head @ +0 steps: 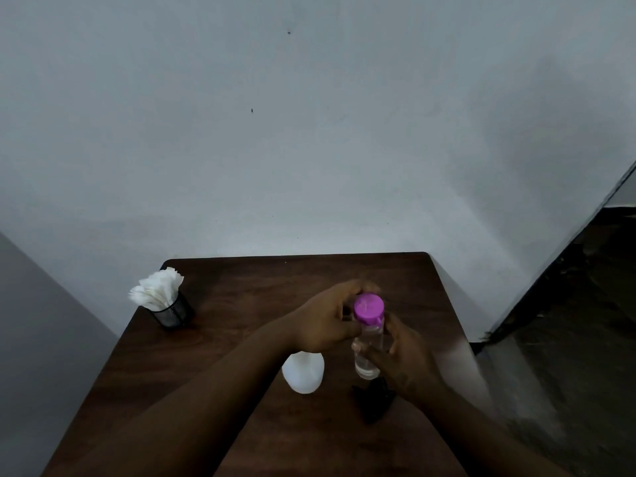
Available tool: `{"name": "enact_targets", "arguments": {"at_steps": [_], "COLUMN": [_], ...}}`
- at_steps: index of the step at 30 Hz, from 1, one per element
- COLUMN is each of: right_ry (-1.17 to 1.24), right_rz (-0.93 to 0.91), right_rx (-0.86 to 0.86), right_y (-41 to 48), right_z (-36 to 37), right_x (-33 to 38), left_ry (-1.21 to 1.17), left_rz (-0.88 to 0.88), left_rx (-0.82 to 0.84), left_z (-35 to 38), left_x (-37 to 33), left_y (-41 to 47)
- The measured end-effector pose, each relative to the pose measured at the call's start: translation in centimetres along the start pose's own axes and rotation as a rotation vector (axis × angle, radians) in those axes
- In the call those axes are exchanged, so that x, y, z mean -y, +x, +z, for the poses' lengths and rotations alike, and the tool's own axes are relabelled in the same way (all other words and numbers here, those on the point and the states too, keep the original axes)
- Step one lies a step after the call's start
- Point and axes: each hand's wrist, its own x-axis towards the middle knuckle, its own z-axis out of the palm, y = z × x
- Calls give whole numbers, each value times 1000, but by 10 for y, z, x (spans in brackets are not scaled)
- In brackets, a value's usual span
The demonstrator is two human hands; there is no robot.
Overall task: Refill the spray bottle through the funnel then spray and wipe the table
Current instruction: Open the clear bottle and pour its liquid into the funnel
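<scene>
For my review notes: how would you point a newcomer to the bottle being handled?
On the dark wooden table against the pale wall, look right of centre, between the two hands. The clear bottle stands upright, with the right hand on its body and the left hand beside its cap. Unlike the white bottle next to it, it is see-through with a purple cap.

A dark wooden table (261, 290) carries a mesh cup (173, 315) of tissues, a white bottle (304, 373) and a black object (373, 402).

Left hand (327, 321): forearm extended from the near left edge toward bench centre, palm down, fingers (347, 294) curled around a purple-capped bottle (369, 333) at cap height. Right hand (401, 359): forearm entering from the near right corner, fingers wrapped around the bottle's lower body.
</scene>
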Motion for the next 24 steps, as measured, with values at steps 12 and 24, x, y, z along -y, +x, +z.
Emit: {"name": "enact_targets", "arguments": {"at_steps": [12,24], "right_ry": [-35,-52], "right_rz": [1,-5], "right_rx": [-5,-15], "right_y": [0,-4], "right_z": [-1,-3], "right_x": [-1,8], "left_ry": [48,145], "left_rz": [-24,-54], "left_rx": [-29,-340], "left_z": [0,18], "left_x": [5,6], "left_y": [4,2]}}
